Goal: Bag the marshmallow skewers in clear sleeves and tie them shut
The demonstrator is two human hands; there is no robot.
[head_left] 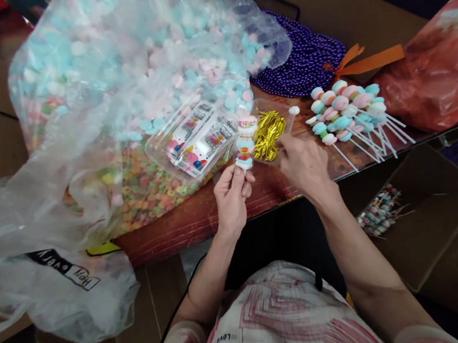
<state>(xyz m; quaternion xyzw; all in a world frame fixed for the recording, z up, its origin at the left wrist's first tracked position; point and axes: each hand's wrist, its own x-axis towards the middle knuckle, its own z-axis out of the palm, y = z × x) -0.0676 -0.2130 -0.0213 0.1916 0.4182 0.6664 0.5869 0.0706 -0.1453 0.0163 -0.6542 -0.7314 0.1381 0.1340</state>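
Observation:
My left hand (233, 197) pinches the lower end of a candy skewer (243, 143), a stack of pastel and coloured sweets that looks wrapped in clear film. It is held upright above the table's front edge. Beside it, my right hand (306, 164) has its fingers curled at the near right side of a clear tray of gold twist ties (267, 135). Whatever lies between those fingertips is hidden. A small white piece (294, 110) shows just beyond this hand. Left of the skewer, a clear plastic box (195, 139) holds printed cards.
A large clear bag of pastel sweets (141, 58) covers the table's left side, with small ring candies (147, 178) below. At right lie several finished skewers (345, 112), purple bead strands (301, 55) and a red bag (439, 68). An open carton (432, 220) holds more skewers (380, 208).

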